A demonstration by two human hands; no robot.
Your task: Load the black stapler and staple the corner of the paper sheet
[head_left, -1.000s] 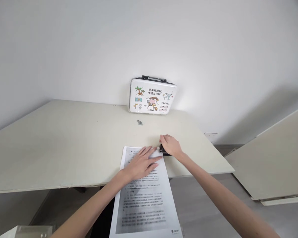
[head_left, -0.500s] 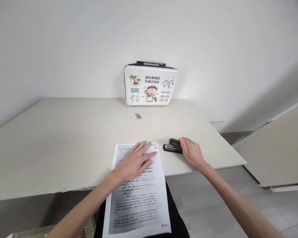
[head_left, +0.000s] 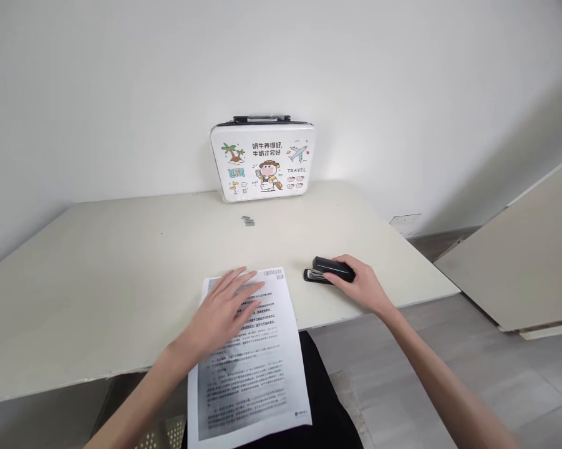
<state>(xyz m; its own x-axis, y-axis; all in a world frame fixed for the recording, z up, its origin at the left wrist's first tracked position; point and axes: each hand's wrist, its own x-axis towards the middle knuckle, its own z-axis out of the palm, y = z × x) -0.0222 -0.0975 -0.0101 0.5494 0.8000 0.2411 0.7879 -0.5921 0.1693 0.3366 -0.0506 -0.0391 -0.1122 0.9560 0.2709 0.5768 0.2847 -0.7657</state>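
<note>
A printed sheet of paper (head_left: 247,374) lies partly on the table and hangs over its front edge toward my lap. Spread out on its upper part is my left hand (head_left: 224,312), fingers apart, covering some of the text. To the right of the paper, my right hand (head_left: 358,280) grips a black stapler (head_left: 330,269) around its rear half. The stapler's jaws point left, parted, with its base at the table. Whether more sheets lie under the top one I cannot tell.
Several small staple strips (head_left: 248,221) lie mid-table. Behind them a white cartoon-printed case (head_left: 264,162) with a black handle stands against the wall. The white table (head_left: 121,268) ends in a front edge close to me. A pale panel (head_left: 519,249) leans at the right.
My right hand has moved its hold on the stapler, with fingers now around its sides. My left hand has slid slightly left and down over the paper. The camera view has turned a little.
</note>
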